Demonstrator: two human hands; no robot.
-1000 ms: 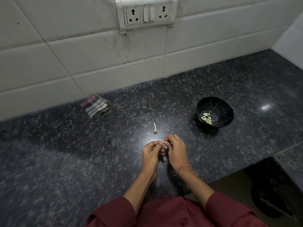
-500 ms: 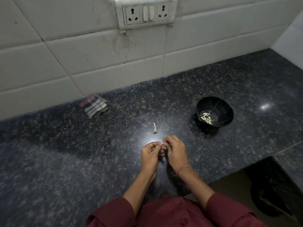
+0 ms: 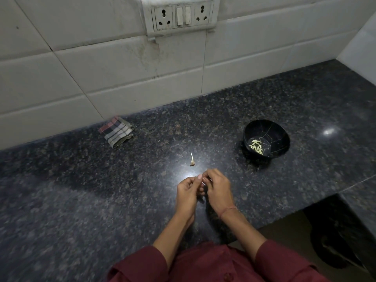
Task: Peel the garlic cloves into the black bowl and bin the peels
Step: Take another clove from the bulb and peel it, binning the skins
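over a dark granite counter (image 3: 101,200), the left hand (image 3: 187,192) and right hand (image 3: 218,190) meet fingertip to fingertip, both pinching a small, mostly hidden garlic clove (image 3: 202,182). peeled cloves (image 3: 256,146) lie in the black bowl (image 3: 281,135), well apart to the right.

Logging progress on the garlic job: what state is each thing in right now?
Round black bowl: upright, pale peeled cloves inside.
Pale garlic stalk: lying loose on speckled dark stone counter.
Checked cloth: folded, beside the wall.
Left hand: pinching a small pale piece.
Right hand: pinching the same piece.
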